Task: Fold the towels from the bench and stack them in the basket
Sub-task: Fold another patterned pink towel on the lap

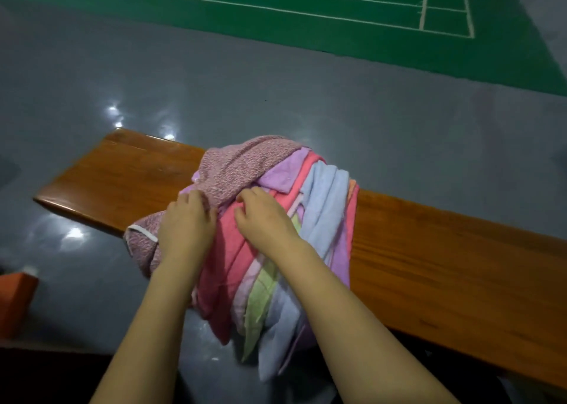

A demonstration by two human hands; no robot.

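A heap of several towels lies across the wooden bench (429, 250) and hangs over its near edge. On top is a mauve speckled towel (236, 167) with a white-trimmed corner at the left. Beneath it show a pink towel (227, 262), a light blue towel (328, 207), a lilac towel (279, 173) and a pale green towel (260, 293). My left hand (187, 219) grips the mauve speckled towel at its near left part. My right hand (260, 216) pinches cloth where the mauve towel meets the pink one. No basket is in view.
The bench runs from the upper left to the lower right over a glossy grey floor (276, 90). An orange block-like object (15, 302) sits at the left edge on the floor. A green court mat with white lines (337, 20) lies beyond.
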